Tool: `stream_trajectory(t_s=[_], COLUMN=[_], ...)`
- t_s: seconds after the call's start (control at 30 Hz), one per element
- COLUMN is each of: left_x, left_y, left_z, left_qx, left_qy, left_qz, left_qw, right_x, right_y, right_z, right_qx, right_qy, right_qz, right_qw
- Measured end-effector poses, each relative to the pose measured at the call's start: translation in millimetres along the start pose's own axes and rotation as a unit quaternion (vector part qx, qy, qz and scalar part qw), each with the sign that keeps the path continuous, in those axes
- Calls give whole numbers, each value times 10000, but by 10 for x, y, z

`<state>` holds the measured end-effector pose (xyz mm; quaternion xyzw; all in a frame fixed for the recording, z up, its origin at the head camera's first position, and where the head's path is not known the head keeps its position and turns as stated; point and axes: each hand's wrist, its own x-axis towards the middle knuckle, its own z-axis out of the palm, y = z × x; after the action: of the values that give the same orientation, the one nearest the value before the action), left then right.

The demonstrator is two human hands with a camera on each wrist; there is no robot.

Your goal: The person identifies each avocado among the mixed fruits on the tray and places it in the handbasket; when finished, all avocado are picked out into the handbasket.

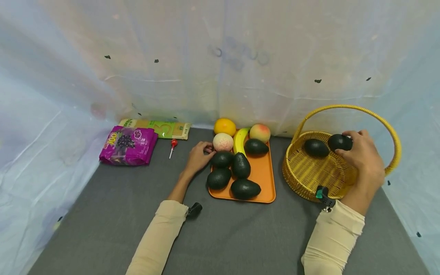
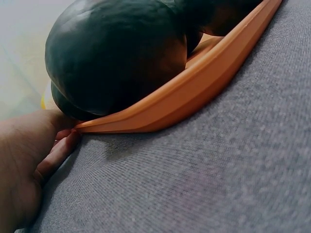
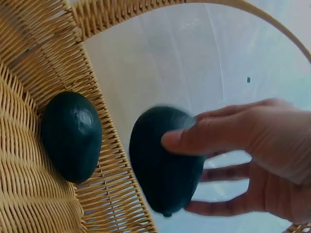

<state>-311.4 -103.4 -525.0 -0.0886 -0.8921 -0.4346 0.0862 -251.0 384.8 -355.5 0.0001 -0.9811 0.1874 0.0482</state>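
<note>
Gripping a dark green avocado [image 1: 339,142] with curled fingers, the right hand [image 1: 361,154] holds it above the yellow woven wicker basket [image 1: 309,173] at right; the left hand [image 1: 198,156], fingers relaxed, touches the orange plastic tray [image 1: 264,172].

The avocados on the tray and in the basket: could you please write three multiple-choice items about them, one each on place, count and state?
1. Where does the avocado not in a hand lie?
A. in the basket
B. on the purple bag
C. on the cloth

2. How many avocados lie on the orange tray?
A. two
B. five
C. eight

3. What is the right hand doing?
A. lying flat and open
B. holding an avocado
C. gripping the basket handle

A: it rests on the wicker floor.
B: five dark avocados show on the tray.
B: fingers and thumb curl around it.
</note>
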Motion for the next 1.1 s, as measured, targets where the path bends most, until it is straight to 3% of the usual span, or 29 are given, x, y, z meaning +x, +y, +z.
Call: stream_trajectory(t_s=[0.37, 0.5, 0.63, 0.83, 1.1], left_x=[-6, -21, -20, -5, 0], left_y=[35, 31, 21, 20, 14], left_z=[-3, -6, -16, -24, 0], left_qx=[-38, -67, -100, -42, 29], left_qy=[-16, -34, 11, 24, -16], left_qz=[32, -9, -30, -56, -51], left_qw=[10000, 10000, 9999, 10000, 10000], right_x=[94, 120, 126, 145, 139], right_y=[308, 361, 377, 333, 353], right_z=[42, 88, 126, 134, 104], right_qx=[-278, -378, -428, -335, -415], right_qy=[-824, -894, -743, -1556, -1878], right_qz=[-10, 44, 191, 539, 495], right_qw=[9962, 9953, 9961, 9858, 9801])
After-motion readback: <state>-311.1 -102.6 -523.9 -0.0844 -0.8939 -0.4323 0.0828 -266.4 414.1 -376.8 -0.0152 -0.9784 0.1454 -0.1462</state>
